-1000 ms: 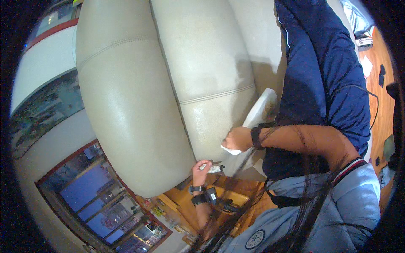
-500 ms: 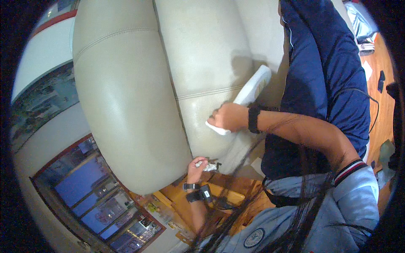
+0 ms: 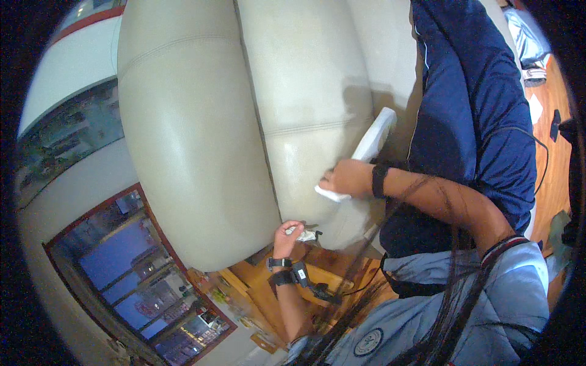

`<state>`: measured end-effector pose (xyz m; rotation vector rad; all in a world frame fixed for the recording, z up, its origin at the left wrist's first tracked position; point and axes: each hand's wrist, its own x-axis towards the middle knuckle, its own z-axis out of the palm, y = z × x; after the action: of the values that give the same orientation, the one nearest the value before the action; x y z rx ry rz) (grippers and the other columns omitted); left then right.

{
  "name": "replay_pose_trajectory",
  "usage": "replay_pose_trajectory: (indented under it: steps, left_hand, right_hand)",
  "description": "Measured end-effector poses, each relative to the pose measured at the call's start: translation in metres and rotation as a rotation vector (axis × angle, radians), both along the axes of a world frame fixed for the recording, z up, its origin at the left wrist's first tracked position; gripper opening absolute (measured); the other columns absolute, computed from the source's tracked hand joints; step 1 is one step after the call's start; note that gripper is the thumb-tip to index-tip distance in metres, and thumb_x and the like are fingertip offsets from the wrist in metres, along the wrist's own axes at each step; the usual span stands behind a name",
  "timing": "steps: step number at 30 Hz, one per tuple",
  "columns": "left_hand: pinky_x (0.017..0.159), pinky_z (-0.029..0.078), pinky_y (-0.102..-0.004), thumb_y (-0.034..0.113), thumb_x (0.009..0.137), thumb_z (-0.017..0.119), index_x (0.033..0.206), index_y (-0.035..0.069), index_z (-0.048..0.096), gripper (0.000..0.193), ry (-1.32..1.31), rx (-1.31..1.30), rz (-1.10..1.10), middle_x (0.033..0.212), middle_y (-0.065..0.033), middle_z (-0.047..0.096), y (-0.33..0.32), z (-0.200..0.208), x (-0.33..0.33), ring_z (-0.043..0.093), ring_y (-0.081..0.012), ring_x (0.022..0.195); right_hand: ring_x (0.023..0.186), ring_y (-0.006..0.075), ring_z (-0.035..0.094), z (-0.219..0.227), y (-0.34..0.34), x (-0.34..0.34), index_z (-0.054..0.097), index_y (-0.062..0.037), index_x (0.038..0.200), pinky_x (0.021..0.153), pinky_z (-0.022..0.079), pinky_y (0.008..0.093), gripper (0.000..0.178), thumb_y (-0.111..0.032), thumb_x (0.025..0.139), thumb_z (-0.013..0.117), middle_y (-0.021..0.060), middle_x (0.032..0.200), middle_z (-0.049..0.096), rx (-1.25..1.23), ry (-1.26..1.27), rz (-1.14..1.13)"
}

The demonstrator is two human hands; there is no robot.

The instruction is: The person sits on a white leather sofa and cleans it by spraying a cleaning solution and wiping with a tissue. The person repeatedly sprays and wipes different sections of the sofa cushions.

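Note:
My right hand (image 3: 350, 179) is closed around a long white object (image 3: 373, 139) with a rounded far end and faint tan marks along its side. One end sticks out below my fingers, and the middle is hidden in my grip; I cannot make out its exact kind. Lower and to the left, my left hand (image 3: 288, 236) pinches a small crumpled white piece (image 3: 303, 235) with a dark bit at its edge. The two hands are apart. Behind both lies a cream padded sofa (image 3: 305, 79), with the shadow of my right hand and the object falling on it.
My legs in dark blue trousers (image 3: 445, 122) stretch up the right side. A black cable (image 3: 519, 129) runs across them. A wooden floor (image 3: 540, 201) lies at the far right, a window (image 3: 122, 262) at the lower left. Strands of hair hang across the view.
The whole view has shifted a little. My right hand and the white object sit slightly further right and lower. My left hand is slightly higher, still pinching the crumpled piece.

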<state>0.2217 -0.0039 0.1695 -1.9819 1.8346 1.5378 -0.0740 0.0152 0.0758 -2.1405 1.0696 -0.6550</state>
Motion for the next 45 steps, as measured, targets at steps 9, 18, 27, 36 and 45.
replay_pose_trajectory:
  steps: [9, 18, 27, 36, 45]
  left_hand:
    - [0.069, 0.044, -0.0211, 0.012, 0.082, 0.066, 0.089, 0.003, 0.066, 0.011, -0.004, 0.042, 0.053, 0.081, 0.0016, 0.063, -0.003, -0.004, 0.001, 0.054, -0.0058, 0.073]
    - [0.065, 0.043, -0.0197, 0.013, 0.083, 0.066, 0.083, 0.003, 0.065, 0.011, -0.018, -0.013, 0.087, 0.077, 0.0031, 0.062, 0.001, -0.002, -0.007, 0.052, -0.0038, 0.069]
    - [0.068, 0.044, -0.0205, 0.016, 0.081, 0.068, 0.089, 0.002, 0.065, 0.017, 0.007, 0.013, 0.081, 0.081, 0.0010, 0.063, 0.000, 0.002, -0.008, 0.054, -0.0055, 0.073]
    - [0.068, 0.043, -0.0208, 0.016, 0.082, 0.067, 0.085, 0.001, 0.065, 0.016, 0.010, -0.006, 0.063, 0.080, 0.0026, 0.061, -0.002, 0.001, -0.011, 0.053, -0.0053, 0.072]
    - [0.066, 0.044, -0.0212, 0.017, 0.081, 0.068, 0.086, 0.000, 0.065, 0.017, -0.019, -0.021, 0.045, 0.079, 0.0006, 0.063, -0.001, 0.002, -0.012, 0.054, -0.0059, 0.071]
  right_hand:
    - [0.077, 0.0309, 0.063, -0.032, 0.016, 0.027, 0.056, -0.0050, 0.102, 0.067, 0.050, 0.0437, 0.028, -0.016, 0.076, 0.055, 0.0142, 0.082, 0.063, 0.052, 0.092, 0.145]
    - [0.076, 0.0297, 0.063, -0.013, 0.012, 0.013, 0.052, -0.0046, 0.096, 0.062, 0.051, 0.0394, 0.018, -0.014, 0.082, 0.048, 0.0143, 0.081, 0.061, -0.133, 0.034, 0.019]
    - [0.075, 0.0306, 0.062, 0.003, 0.018, 0.031, 0.054, -0.0050, 0.100, 0.061, 0.050, 0.0403, 0.022, -0.015, 0.081, 0.050, 0.0140, 0.083, 0.061, -0.058, -0.026, -0.086]
    - [0.070, 0.0317, 0.065, -0.009, 0.044, 0.073, 0.055, -0.0082, 0.091, 0.057, 0.050, 0.0469, 0.015, -0.018, 0.085, 0.046, 0.0148, 0.080, 0.063, 0.050, 0.173, 0.109]
    - [0.064, 0.0317, 0.064, 0.008, 0.043, 0.061, 0.053, -0.0047, 0.089, 0.052, 0.051, 0.0416, 0.013, -0.015, 0.085, 0.046, 0.0143, 0.074, 0.060, -0.046, -0.021, -0.088]
